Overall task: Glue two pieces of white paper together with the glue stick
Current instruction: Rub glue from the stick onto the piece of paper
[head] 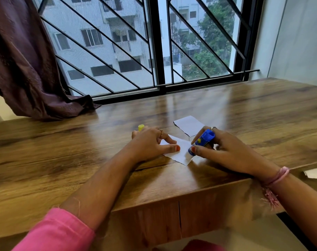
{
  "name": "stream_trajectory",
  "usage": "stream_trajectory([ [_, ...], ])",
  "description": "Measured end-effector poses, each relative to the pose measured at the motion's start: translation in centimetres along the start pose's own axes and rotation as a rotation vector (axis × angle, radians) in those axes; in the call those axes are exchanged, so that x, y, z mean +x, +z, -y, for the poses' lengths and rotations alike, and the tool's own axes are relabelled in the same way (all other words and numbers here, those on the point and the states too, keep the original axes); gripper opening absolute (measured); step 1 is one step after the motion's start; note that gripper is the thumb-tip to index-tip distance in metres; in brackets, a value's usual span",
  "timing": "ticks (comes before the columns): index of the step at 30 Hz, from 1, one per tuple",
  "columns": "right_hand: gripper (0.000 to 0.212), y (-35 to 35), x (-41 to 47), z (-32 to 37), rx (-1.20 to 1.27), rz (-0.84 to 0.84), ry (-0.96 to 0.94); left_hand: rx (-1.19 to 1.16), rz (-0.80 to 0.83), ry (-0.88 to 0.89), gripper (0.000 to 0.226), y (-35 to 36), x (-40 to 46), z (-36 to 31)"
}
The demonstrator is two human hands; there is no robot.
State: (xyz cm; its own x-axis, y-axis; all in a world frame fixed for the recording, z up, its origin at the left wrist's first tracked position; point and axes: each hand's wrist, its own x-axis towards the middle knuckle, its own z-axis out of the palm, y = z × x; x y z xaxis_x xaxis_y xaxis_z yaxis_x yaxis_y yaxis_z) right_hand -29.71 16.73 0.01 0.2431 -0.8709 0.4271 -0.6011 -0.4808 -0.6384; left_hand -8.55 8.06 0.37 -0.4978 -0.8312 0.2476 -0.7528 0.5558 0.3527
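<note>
Right hand [224, 151]: grip wrapped around the blue glue stick [202, 141], fingers and thumb curled on the barrel, stick tilted with its pale tip down on the near piece of white paper [179, 153]. The low tilt likely lets the glue face drag flat across the sheet near its right corner. Left hand [150, 144]: fingers spread and fairly straight, fingertips [176, 148] pressing the same paper's left part; judged as an anchor so the sheet does not slide or curl under the stroke. This paper lies near the front edge of the surface [81, 160], about mid-width. Second piece of white paper [189, 125] lies just behind, apart from the first, untouched, within easy reach, presumably waiting to be laid on once glue is down. Yellow cap [141, 127] stands just behind the left hand, likely parked clear of the work. Stick label: yellow mark on blue, lettering too blurred to read; no brand legible. More white sheets [315, 172] at the right edge of the surface. Purple curtain [27, 69] drapes onto the far left corner; barred window [154, 42] beyond the back edge.
</note>
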Motion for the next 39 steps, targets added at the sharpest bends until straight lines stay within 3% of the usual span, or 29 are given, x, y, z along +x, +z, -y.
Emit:
stream_trajectory([
  [39, 0.008, 0.12, -0.08, -0.15, 0.047, 0.087, -0.091, -0.027, 0.005, -0.005, 0.034, -0.23, -0.15, -0.3],
])
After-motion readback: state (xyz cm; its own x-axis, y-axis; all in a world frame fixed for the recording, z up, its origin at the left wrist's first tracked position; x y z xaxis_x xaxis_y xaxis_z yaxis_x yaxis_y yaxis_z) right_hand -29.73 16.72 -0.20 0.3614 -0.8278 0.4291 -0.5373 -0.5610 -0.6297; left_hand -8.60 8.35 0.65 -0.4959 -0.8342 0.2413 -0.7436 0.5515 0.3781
